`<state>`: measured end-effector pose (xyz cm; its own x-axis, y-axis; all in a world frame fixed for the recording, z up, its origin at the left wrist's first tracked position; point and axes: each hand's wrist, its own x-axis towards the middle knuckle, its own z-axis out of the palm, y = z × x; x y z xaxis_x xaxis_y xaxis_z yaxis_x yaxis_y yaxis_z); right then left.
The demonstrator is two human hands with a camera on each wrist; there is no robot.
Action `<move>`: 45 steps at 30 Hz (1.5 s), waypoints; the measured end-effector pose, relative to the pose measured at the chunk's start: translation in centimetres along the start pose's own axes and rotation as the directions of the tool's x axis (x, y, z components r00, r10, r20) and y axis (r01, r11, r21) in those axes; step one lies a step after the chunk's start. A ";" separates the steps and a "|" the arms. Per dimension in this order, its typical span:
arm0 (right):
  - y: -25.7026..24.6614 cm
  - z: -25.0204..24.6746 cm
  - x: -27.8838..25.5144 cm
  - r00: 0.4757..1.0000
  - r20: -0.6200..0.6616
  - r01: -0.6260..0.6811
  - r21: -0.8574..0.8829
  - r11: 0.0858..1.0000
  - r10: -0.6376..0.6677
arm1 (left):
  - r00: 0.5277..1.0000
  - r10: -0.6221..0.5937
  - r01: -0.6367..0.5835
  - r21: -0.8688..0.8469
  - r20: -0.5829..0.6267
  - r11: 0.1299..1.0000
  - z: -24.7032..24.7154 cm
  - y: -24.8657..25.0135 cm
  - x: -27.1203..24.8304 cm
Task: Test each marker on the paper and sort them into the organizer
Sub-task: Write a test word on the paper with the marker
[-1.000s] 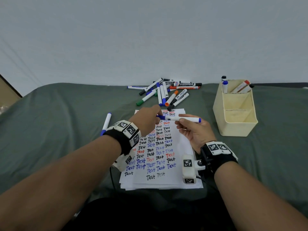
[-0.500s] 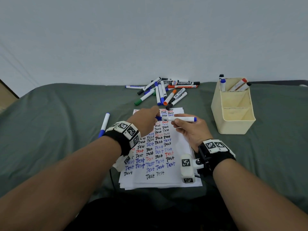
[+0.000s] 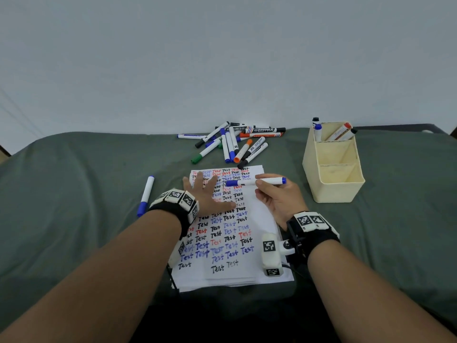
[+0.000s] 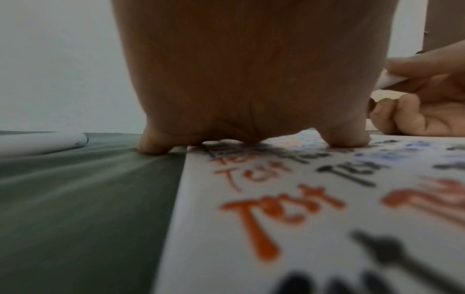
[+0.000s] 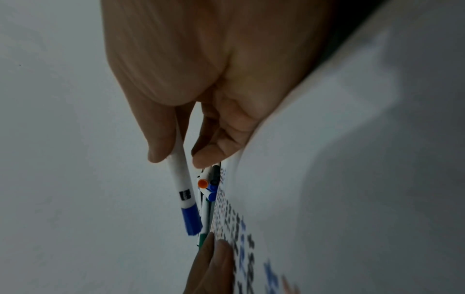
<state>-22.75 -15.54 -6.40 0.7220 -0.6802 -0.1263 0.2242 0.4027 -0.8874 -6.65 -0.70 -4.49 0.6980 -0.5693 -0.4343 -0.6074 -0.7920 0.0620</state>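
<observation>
A blue-capped white marker (image 3: 254, 181) lies level above the top of the test paper (image 3: 232, 243), pinched at its barrel by my right hand (image 3: 262, 187). In the right wrist view the marker (image 5: 181, 185) runs out past thumb and forefinger, blue cap (image 5: 191, 220) at the end. My left hand (image 3: 204, 190) rests flat on the paper's upper left with its fingers spread, apart from the marker. The cream organizer (image 3: 336, 191) stands to the right, with several markers (image 3: 340, 131) in its back compartment.
A pile of loose markers (image 3: 232, 143) lies behind the paper near the wall. One blue marker (image 3: 146, 194) lies alone on the green cloth, left of my left wrist. The organizer's middle and front compartments hold nothing I can see.
My left hand has let go of the marker's cap end and dropped flat onto the paper. The right hand keeps the marker and has shifted it slightly right.
</observation>
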 end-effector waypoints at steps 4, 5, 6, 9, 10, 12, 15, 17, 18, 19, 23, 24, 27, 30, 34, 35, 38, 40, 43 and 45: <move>-0.3 0.4 0.0 0.999 -0.026 0.026 0.019 0.999 -0.025 | 1.000 0.011 -0.011 0.042 0.005 0.999 0.6 -0.5 0.4; -0.5 0.7 0.1 0.998 -0.048 0.051 -0.010 0.999 -0.051 | 1.000 0.015 -0.016 0.051 0.020 0.999 0.5 -0.5 0.7; -0.8 1.0 0.2 0.994 -0.071 0.079 -0.060 0.995 -0.083 | 0.999 0.015 -0.017 0.049 0.033 0.999 0.5 -0.7 0.9; -3.2 1.9 0.9 0.972 -0.103 0.182 -0.248 0.952 -0.213 | 0.998 0.028 -0.031 0.052 0.064 0.998 0.3 -0.9 1.6; -4.5 2.1 1.2 0.962 -0.087 0.225 -0.292 0.930 -0.260 | 0.997 0.035 -0.038 0.051 0.075 0.998 0.3 -1.0 1.7; -7.6 2.2 2.0 0.928 -0.034 0.333 -0.375 0.865 -0.372 | 0.996 0.040 -0.045 0.053 0.084 0.998 0.4 -1.0 1.9; -12.9 1.6 3.3 0.837 -0.038 0.414 -0.608 0.677 -0.546 | 0.995 0.047 -0.052 0.066 0.086 0.996 0.5 -1.0 2.1; -15.9 0.7 3.9 0.772 -0.044 0.424 -0.708 0.565 -0.634 | 0.995 0.041 -0.047 0.063 0.095 0.997 0.4 -1.1 2.2; -17.2 0.1 4.1 0.750 -0.037 0.432 -0.729 0.531 -0.661 | 0.994 0.035 -0.041 0.059 0.103 0.997 0.4 -1.1 2.2; -18.3 -0.5 4.2 0.728 -0.027 0.440 -0.748 0.497 -0.685 | 0.993 0.030 -0.036 0.055 0.111 0.998 0.3 -1.1 2.1; -20.4 -2.6 4.2 0.677 0.027 0.423 -0.832 0.358 -0.736 | 0.992 0.022 -0.028 0.047 0.124 0.998 0.2 -1.1 2.2; -20.4 -3.0 4.1 0.680 0.048 0.405 -0.856 0.321 -0.732 | 0.992 0.022 -0.028 0.049 0.125 0.998 0.2 -1.1 2.2; -19.8 -4.0 4.3 0.720 0.095 0.356 -0.901 0.248 -0.688 | 0.992 0.026 -0.033 0.053 0.125 0.998 0.2 -1.1 2.2; -18.6 -4.8 4.9 0.784 0.116 0.289 -0.938 0.193 -0.610 | 0.992 0.035 -0.042 0.056 0.124 0.998 0.2 -1.0 2.1; -17.2 -5.8 5.7 0.842 0.106 0.181 -0.979 0.093 -0.529 | 0.992 0.030 -0.035 0.045 0.119 0.998 0.1 -1.0 1.9; -17.0 -6.0 5.9 0.848 0.104 0.154 -0.987 0.054 -0.519 | 0.992 0.030 -0.036 0.047 0.121 0.998 0.1 -0.9 1.9; -16.6 -6.3 6.2 0.881 0.106 0.046 -0.989 -0.138 -0.462 | 0.992 0.032 -0.039 0.059 0.119 0.997 0.1 -0.8 1.9; -16.5 -6.1 6.2 0.891 0.096 -0.005 -0.975 -0.223 -0.443 | 0.993 0.030 -0.038 0.061 0.117 0.997 0.0 -0.8 1.8; -16.5 -5.6 5.8 0.866 0.073 -0.014 -0.986 -0.169 -0.495 | 0.992 0.029 -0.038 0.068 0.125 0.997 -0.1 -0.7 1.5; -16.3 -4.9 5.3 0.800 0.122 0.060 -0.990 -0.124 -0.588 | 0.992 0.025 -0.034 0.069 0.126 0.997 -0.2 -0.6 1.3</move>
<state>-25.79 -28.70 5.24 0.5254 -0.7059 0.4750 -0.6327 -0.6974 -0.3367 -5.30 -1.04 -4.88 0.6296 -0.5565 -0.5422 -0.6552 -0.7553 0.0143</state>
